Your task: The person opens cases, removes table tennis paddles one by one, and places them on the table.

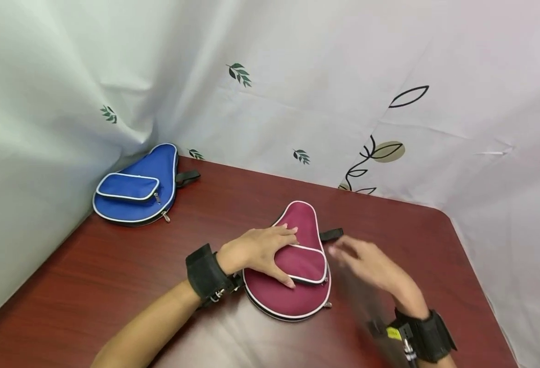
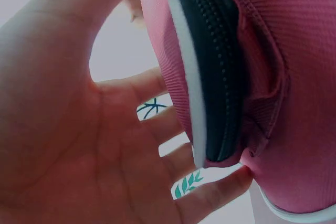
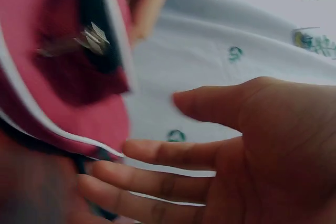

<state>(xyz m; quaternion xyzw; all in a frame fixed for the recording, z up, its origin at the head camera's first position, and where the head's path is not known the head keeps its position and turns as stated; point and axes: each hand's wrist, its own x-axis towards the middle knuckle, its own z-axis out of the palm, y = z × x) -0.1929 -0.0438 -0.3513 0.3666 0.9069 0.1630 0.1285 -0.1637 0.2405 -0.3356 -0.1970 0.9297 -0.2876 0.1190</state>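
Bright, even light fills the head view; the glossy red counter [image 1: 113, 286] shows a pale sheen near the bottom edge, and shadows under things are soft. The right hand [image 1: 371, 266] is smeared by motion blur there, while the left hand [image 1: 256, 253] is sharp. Both wrist views are close, soft and out of focus, the right one also streaked, with the backdrop washed out

A dark red wooden table [image 1: 113, 286] carries a maroon paddle case [image 1: 292, 296] and a blue paddle case [image 1: 152, 166].
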